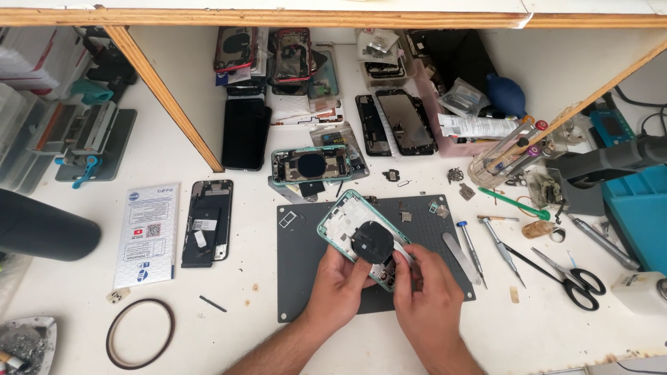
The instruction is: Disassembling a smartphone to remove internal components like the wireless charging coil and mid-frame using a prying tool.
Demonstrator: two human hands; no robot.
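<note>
At centre, a matt dark rubbery mat [306,278] lies on the smooth white tabletop [208,326]; the phone shell [347,222] has a glossy green metal rim; raw wooden struts [167,97] at upper left.

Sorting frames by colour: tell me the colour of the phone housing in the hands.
Mint green rim on the phone housing, seen in the head view.

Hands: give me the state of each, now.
Left hand: fingers closed on the green phone housing.
Right hand: fingers closed on the housing's lower end.
</note>
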